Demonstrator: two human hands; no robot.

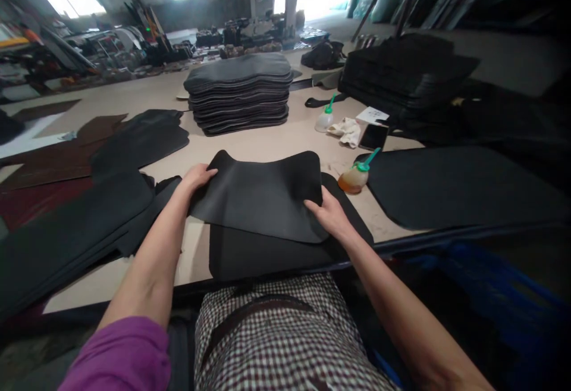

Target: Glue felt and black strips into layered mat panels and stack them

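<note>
While a dark leather piece [263, 194] is lifted slightly off the table [276, 141], it is gripped at both side edges: the left hand [198, 177] is closed on its left edge, thumb on top, and the right hand [328, 212] is pinched on its lower right edge. The piece is held over a second black sheet [267, 254], which lies flat at the near table edge directly beneath it.

Just beside the right hand, a squeeze bottle of amber liquid [354, 178] with a green nozzle is stood on the table, touching or nearly touching the corner of a large black mat [455, 185]. Farther back a clear bottle [325, 118] with a green cap, a crumpled cloth [347, 130] and a dark phone [373, 136] are laid close together. A tall stack of grey cut pieces [241, 93] is set in the middle of the table, well apart from the hands, and a second black stack [401, 72] is piled to the right. Black and brown sheets [89, 188] are spread overlapping along the left side, close to the left forearm.
</note>
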